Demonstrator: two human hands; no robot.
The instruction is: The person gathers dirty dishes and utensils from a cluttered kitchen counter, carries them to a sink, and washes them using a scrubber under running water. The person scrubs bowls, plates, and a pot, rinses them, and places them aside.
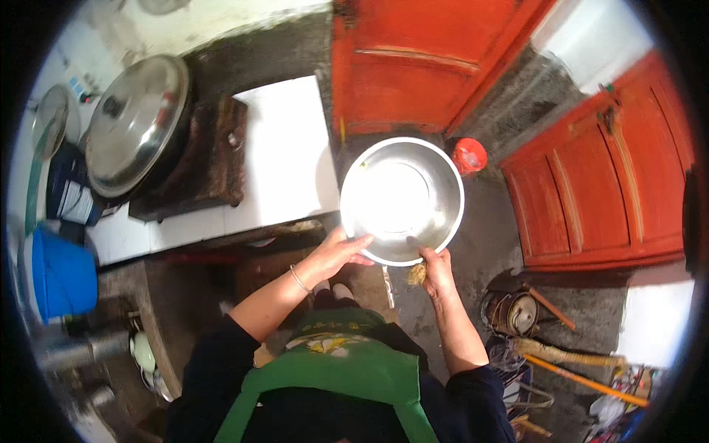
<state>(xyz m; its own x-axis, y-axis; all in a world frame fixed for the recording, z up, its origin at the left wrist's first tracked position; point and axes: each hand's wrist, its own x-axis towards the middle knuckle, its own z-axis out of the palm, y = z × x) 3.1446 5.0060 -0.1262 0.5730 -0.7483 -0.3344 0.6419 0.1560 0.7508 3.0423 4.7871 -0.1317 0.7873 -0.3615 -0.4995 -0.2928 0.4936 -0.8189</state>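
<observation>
A wide stainless steel basin (446,216) is held out in front of my body, its inside bright with glare. My left hand (343,252) grips the near-left rim, thumb over the edge. On the near-right rim my right hand (437,271) has hold of the basin too. A tan scrubbing pad (417,274) shows beside the right fingers, under the rim; it seems to be held in that hand. A small green scrap (363,165) sticks to the basin's inner wall.
Left of me a white-tiled counter (288,138) carries a stove with a large lidded wok (138,122). A blue bucket (63,274) stands nearer. Beyond the basin are a red pail (469,156) and red wooden doors (410,83). Long-handled tools (581,379) lie at the right.
</observation>
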